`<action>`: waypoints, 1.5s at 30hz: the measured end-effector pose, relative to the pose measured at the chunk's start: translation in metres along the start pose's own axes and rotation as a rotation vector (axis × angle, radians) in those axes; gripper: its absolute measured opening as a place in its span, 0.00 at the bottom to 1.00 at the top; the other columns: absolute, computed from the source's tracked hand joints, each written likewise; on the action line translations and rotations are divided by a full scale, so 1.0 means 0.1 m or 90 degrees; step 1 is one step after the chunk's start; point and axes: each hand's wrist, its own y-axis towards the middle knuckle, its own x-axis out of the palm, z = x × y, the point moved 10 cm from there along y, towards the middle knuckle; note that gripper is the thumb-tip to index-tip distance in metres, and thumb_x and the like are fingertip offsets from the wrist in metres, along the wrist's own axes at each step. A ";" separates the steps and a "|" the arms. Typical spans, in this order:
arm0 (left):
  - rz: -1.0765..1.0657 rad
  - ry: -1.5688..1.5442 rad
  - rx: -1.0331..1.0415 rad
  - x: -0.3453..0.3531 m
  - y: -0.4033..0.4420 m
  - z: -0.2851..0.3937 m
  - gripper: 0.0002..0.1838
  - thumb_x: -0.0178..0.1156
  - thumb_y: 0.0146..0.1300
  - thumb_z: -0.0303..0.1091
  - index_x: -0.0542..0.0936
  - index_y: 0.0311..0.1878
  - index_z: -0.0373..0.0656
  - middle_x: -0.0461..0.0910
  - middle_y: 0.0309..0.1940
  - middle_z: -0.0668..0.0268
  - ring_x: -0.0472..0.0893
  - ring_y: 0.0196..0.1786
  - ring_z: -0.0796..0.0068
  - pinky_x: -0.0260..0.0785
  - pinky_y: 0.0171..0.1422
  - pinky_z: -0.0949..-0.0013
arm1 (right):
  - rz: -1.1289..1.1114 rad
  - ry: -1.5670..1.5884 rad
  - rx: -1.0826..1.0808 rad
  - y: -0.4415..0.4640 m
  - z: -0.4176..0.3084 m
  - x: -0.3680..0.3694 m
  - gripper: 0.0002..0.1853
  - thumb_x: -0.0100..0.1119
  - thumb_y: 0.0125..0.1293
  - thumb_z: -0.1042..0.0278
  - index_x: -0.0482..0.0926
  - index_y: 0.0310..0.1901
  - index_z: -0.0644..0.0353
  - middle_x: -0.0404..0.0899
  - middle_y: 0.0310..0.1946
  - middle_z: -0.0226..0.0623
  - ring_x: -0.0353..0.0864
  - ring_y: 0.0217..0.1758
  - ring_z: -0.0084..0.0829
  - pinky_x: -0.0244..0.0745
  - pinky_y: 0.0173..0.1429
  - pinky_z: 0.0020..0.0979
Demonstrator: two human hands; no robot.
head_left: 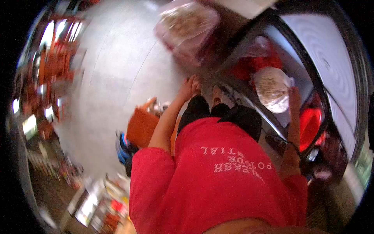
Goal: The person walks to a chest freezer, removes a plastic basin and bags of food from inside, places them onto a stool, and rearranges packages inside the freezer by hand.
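Note:
My right hand (294,95) reaches into a dark-framed chest that looks like a freezer (306,66). Its fingers are closed on the right edge of a clear plastic bag (271,89) with pale brown contents. Red packages (243,69) lie behind and left of that bag. My left hand (190,86) hangs outside the chest, above the floor near my feet, blurred, with its fingers slightly apart and nothing seen in it. A pinkish container (198,48) stands beyond it, bearing another clear bag (185,22) of pale contents.
A bright red object (310,126) sits at the chest's near right. Left of my legs is an orange stool-like object (142,126), with a blue and black item (124,150) beside it. Pale floor (113,66) spreads leftward toward blurred reddish furniture (54,66).

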 end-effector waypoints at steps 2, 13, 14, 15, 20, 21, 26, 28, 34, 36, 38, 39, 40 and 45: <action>0.027 -0.022 -0.161 -0.06 -0.53 -0.56 0.26 0.41 0.66 0.49 0.66 0.58 0.38 0.71 0.49 0.41 0.71 0.51 0.40 0.66 0.52 0.50 | 0.051 -0.199 -0.427 0.13 -0.19 -0.03 0.14 0.50 0.62 0.62 0.73 0.41 0.65 0.74 0.32 0.41 0.73 0.36 0.37 0.67 0.44 0.36; 0.149 -0.117 -0.537 0.80 -2.71 -0.92 0.20 0.42 0.66 0.46 0.76 0.44 0.39 0.77 0.41 0.48 0.75 0.47 0.46 0.67 0.51 0.51 | -0.221 0.321 -0.056 -0.02 -2.95 -0.56 0.09 0.53 0.63 0.61 0.73 0.38 0.57 0.64 0.20 0.21 0.57 0.18 0.10 0.49 0.19 0.16; 0.134 -0.117 -0.520 0.93 -2.69 -0.81 0.20 0.42 0.66 0.46 0.76 0.44 0.40 0.78 0.41 0.49 0.76 0.47 0.47 0.67 0.51 0.51 | -0.246 0.286 -0.108 -0.16 -3.31 -0.55 0.09 0.52 0.64 0.62 0.72 0.40 0.58 0.65 0.21 0.21 0.57 0.18 0.11 0.50 0.19 0.16; 0.119 -0.114 -0.503 1.00 -2.65 -0.74 0.19 0.42 0.65 0.46 0.77 0.44 0.42 0.78 0.41 0.50 0.76 0.47 0.48 0.68 0.50 0.51 | -0.265 0.287 -0.143 -0.21 -3.55 -0.45 0.09 0.52 0.64 0.62 0.72 0.40 0.58 0.65 0.22 0.21 0.58 0.18 0.11 0.51 0.20 0.16; -0.087 0.012 -0.389 1.22 -2.49 -0.49 0.16 0.45 0.63 0.43 0.76 0.47 0.47 0.78 0.44 0.54 0.78 0.46 0.53 0.70 0.48 0.52 | -0.330 0.233 -0.286 -0.65 -4.58 0.09 0.08 0.52 0.64 0.64 0.73 0.37 0.58 0.69 0.26 0.25 0.62 0.19 0.14 0.56 0.20 0.19; -0.065 -0.006 -0.377 1.23 -2.52 -0.53 0.16 0.46 0.62 0.43 0.76 0.47 0.47 0.78 0.43 0.55 0.78 0.46 0.54 0.70 0.47 0.52 | -0.327 0.199 -0.315 -0.82 -4.82 0.22 0.07 0.52 0.64 0.64 0.73 0.35 0.58 0.71 0.27 0.26 0.63 0.19 0.15 0.57 0.20 0.19; -0.020 -0.158 -0.368 1.81 -2.72 -1.23 0.15 0.48 0.59 0.40 0.77 0.46 0.47 0.79 0.42 0.56 0.79 0.45 0.57 0.71 0.46 0.54 | -0.441 0.105 -0.689 -1.71 -5.71 1.67 0.06 0.52 0.60 0.71 0.72 0.37 0.63 0.75 0.31 0.40 0.74 0.36 0.33 0.69 0.43 0.31; 0.013 -0.096 -0.430 1.32 -3.03 -1.16 0.13 0.52 0.58 0.39 0.77 0.43 0.47 0.78 0.42 0.55 0.79 0.46 0.56 0.71 0.45 0.54 | -0.485 -0.052 -0.741 -2.14 -5.88 2.54 0.07 0.51 0.62 0.68 0.72 0.38 0.60 0.74 0.30 0.41 0.73 0.34 0.33 0.69 0.42 0.34; 0.008 -0.113 -0.549 0.68 -3.46 -1.37 0.11 0.52 0.58 0.37 0.77 0.42 0.45 0.76 0.46 0.53 0.77 0.47 0.54 0.70 0.47 0.51 | -0.699 -0.183 -0.821 -3.86 -5.90 4.67 0.18 0.54 0.55 0.67 0.65 0.48 0.59 0.78 0.37 0.52 0.76 0.42 0.53 0.69 0.45 0.45; 0.039 -0.165 -0.541 0.50 -3.50 -1.36 0.11 0.52 0.58 0.37 0.77 0.42 0.45 0.76 0.46 0.53 0.77 0.48 0.53 0.69 0.48 0.49 | -0.783 -0.178 -0.838 -4.46 -5.96 4.90 0.20 0.54 0.54 0.69 0.66 0.50 0.59 0.78 0.37 0.52 0.77 0.43 0.52 0.69 0.46 0.46; 0.121 -0.168 -0.540 0.51 -3.50 -1.50 0.12 0.52 0.59 0.37 0.76 0.43 0.45 0.76 0.45 0.53 0.77 0.48 0.52 0.68 0.49 0.47 | -0.866 -0.162 -0.907 -4.98 -5.95 5.13 0.19 0.53 0.54 0.70 0.69 0.49 0.58 0.77 0.39 0.52 0.77 0.44 0.50 0.69 0.48 0.45; 0.110 -0.158 -0.552 0.55 -3.51 -1.58 0.12 0.51 0.59 0.38 0.77 0.44 0.46 0.76 0.45 0.54 0.76 0.49 0.54 0.67 0.49 0.47 | -0.879 -0.187 -0.961 -5.19 -5.94 5.24 0.15 0.53 0.54 0.71 0.72 0.46 0.57 0.78 0.39 0.50 0.77 0.44 0.49 0.70 0.48 0.45; 0.098 -0.149 -0.563 0.60 -3.50 -1.63 0.12 0.51 0.60 0.38 0.77 0.44 0.47 0.75 0.46 0.56 0.76 0.50 0.55 0.66 0.50 0.48 | -0.895 -0.217 -0.988 -5.35 -5.88 5.39 0.15 0.53 0.54 0.71 0.73 0.45 0.57 0.78 0.39 0.48 0.77 0.45 0.48 0.71 0.48 0.44; 0.111 -0.183 -0.605 0.60 -3.59 -1.80 0.12 0.50 0.60 0.38 0.78 0.44 0.47 0.75 0.47 0.55 0.75 0.51 0.57 0.65 0.51 0.48 | -0.907 -0.389 -1.142 -6.04 -5.45 5.78 0.15 0.54 0.55 0.66 0.77 0.45 0.53 0.78 0.41 0.42 0.74 0.48 0.47 0.71 0.49 0.43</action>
